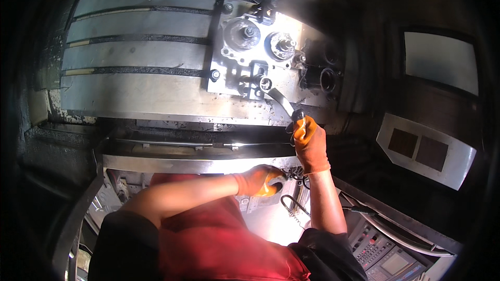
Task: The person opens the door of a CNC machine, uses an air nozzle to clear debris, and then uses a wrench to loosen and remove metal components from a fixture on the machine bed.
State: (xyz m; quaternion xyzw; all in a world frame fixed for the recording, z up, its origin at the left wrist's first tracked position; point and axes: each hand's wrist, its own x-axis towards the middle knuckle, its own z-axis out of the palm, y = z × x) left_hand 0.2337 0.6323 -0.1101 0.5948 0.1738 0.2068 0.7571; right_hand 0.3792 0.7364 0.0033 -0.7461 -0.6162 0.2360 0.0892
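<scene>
My right hand (310,143), in an orange glove, is closed round the near end of a ring wrench (281,101). The wrench's ring end sits at the near clamp (257,75) on a metal fixture plate (224,84). Two round machined parts, one on the left (241,34) and one on the right (282,46), stand on the plate beyond it. My left hand (261,180), gloved too, is low by the front ledge with its fingers curled. Whatever it may hold is hidden.
A slotted metal machine table (140,54) stretches left, with dark chips in its grooves. A metal ledge (156,164) runs in front of me. Coiled cable (291,209) hangs below my hands. A control panel (388,260) stands at lower right, and dark cylindrical fittings (327,79) lie right of the plate.
</scene>
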